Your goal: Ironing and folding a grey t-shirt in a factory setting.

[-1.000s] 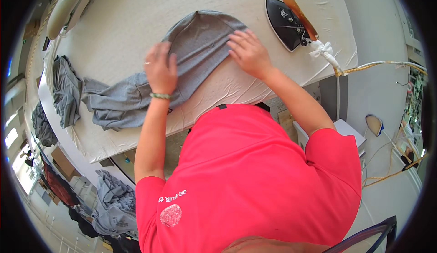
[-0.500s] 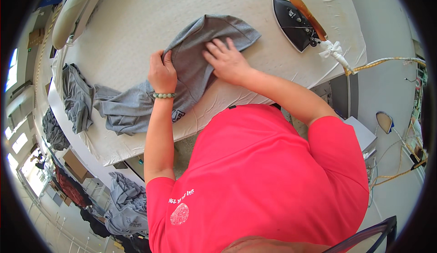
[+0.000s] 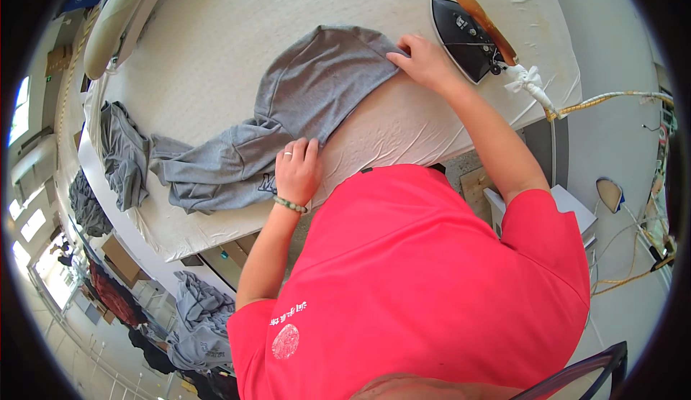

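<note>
A grey hooded sweatshirt (image 3: 237, 152) lies along the near side of a padded ironing table (image 3: 216, 47). Its hood (image 3: 324, 73) is spread flat towards the right, with a few soft creases. My right hand (image 3: 426, 62) pinches the hood's right-hand tip between thumb and fingers. At the near edge, where hood and body meet, my left hand (image 3: 299, 170) has its fingers closed on the cloth; its thumb is hidden. Dark print on the sweatshirt shows beside my left wrist. An iron (image 3: 468, 37) with a brown handle rests just right of my right hand.
A cloth-wrapped hose (image 3: 533, 87) runs from the iron off the table's right edge. Another crumpled grey garment (image 3: 122, 155) lies at the table's left end. More grey garments (image 3: 198, 321) are heaped below on the left. A padded pressing arm (image 3: 119, 22) stands at the far left.
My right hand has moved right from the middle of the hood to its tip. My left hand has come down from the hood's left edge to the near edge. The hood lies flatter.
</note>
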A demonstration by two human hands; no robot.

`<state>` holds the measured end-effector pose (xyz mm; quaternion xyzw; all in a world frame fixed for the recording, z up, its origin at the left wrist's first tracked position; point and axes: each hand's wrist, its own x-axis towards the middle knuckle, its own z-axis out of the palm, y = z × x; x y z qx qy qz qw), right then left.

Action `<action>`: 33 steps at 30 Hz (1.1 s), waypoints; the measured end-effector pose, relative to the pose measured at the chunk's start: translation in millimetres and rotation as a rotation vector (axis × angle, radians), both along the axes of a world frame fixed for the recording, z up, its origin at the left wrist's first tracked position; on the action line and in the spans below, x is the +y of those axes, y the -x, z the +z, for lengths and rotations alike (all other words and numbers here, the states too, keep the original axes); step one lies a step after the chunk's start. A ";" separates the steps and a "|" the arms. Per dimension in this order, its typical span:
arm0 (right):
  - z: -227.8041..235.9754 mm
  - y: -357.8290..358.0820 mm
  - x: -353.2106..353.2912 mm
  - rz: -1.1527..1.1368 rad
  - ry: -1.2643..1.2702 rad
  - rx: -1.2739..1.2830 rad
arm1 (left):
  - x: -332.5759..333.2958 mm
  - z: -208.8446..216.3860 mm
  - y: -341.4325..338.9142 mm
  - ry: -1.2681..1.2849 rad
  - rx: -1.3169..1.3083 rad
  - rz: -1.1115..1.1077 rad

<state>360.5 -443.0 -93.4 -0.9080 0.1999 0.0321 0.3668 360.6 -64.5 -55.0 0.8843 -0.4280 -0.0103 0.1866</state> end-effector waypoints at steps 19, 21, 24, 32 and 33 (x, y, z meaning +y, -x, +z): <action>0.5 77.7 102.6 0.627 0.294 -0.544 | -60.7 -11.5 -114.7 0.330 -0.166 0.347; 3.2 78.2 100.4 0.494 0.345 -0.499 | -66.3 -19.9 -135.8 0.186 0.058 0.340; -0.2 77.0 95.8 0.195 0.432 -0.387 | -77.7 -16.6 -133.5 0.147 0.115 0.353; 2.5 10.0 117.4 0.235 0.368 -0.263 | -76.6 -18.6 -118.8 0.114 -0.041 0.465; -1.0 8.8 121.5 0.427 0.338 -0.338 | -79.0 -20.5 -121.3 0.108 -0.070 0.473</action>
